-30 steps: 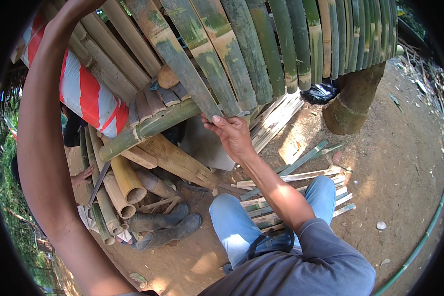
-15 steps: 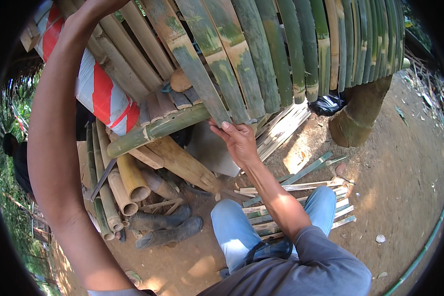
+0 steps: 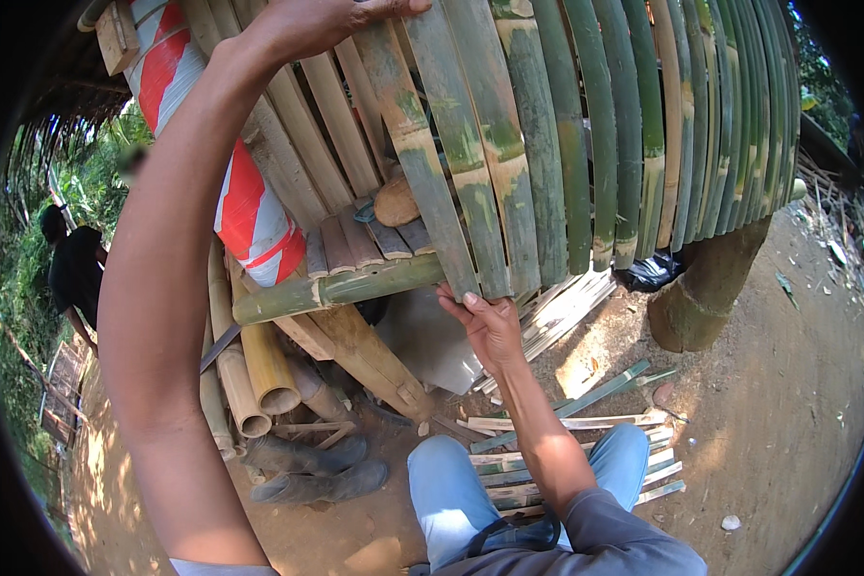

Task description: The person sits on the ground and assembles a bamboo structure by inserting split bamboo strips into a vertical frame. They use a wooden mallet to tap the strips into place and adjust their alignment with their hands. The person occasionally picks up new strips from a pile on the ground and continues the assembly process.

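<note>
Green split-bamboo slats (image 3: pixel 538 163) stand side by side in a row before me. My right hand (image 3: pixel 494 328) grips the lower end of the leftmost bamboo slat (image 3: pixel 420 158), thumb on its front, beside a horizontal green bamboo pole (image 3: pixel 341 291). My left arm reaches up along the left side. At the top edge my left hand (image 3: pixel 341 17) is closed over the upper part of the same slat, its fingers partly cut off by the frame. Behind the slats lie short wooden boards (image 3: pixel 350 240) and a round tan piece (image 3: pixel 396 204).
A post wrapped in red and white (image 3: pixel 250 206) stands left. Below it are cut bamboo poles (image 3: pixel 259 384) and dark boots (image 3: pixel 322 482). Cut strips (image 3: pixel 634 470) lie around my knees. A thick stump-like post (image 3: pixel 706 288) stands right. A person in black (image 3: pixel 75 274) is far left.
My view has tilted upward, bringing my left hand into the frame at the top. My right hand stays at the slat's lower end. The person at far left shows more fully.
</note>
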A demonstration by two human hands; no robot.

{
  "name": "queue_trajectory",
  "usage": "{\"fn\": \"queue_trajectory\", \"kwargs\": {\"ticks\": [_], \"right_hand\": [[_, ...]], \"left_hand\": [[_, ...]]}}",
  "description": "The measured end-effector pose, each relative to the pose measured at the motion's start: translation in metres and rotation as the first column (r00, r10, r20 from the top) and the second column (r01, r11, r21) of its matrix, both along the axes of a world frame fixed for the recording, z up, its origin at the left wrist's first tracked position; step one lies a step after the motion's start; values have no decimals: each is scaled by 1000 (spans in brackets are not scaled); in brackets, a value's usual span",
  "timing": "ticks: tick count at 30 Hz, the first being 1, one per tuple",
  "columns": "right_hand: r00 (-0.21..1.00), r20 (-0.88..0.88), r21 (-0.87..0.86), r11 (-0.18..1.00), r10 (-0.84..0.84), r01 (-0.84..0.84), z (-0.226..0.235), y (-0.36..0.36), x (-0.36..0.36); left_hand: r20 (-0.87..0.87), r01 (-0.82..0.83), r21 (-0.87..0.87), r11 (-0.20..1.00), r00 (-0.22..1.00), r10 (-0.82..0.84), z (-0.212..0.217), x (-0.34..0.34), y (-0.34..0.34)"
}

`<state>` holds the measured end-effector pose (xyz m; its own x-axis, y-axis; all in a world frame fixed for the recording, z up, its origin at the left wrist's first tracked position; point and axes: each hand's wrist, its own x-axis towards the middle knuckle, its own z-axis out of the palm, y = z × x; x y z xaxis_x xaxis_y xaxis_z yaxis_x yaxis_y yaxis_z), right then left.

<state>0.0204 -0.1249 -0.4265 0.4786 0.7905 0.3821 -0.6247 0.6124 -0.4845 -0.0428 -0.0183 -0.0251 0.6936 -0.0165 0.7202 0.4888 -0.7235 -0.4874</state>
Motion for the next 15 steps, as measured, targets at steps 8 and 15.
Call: {"fn": "queue_trajectory", "kwargs": {"ticks": [8, 15], "right_hand": [[999, 48, -27, 1000, 11, -10, -3, -4, 3], [997, 78, -67, 997, -30, 35, -4, -4, -1]], "left_hand": [[-9, -29, 13, 999, 1000, 30, -2, 1, 2], [-13, 37, -43, 998, 999, -37, -2, 1, -1]]}}
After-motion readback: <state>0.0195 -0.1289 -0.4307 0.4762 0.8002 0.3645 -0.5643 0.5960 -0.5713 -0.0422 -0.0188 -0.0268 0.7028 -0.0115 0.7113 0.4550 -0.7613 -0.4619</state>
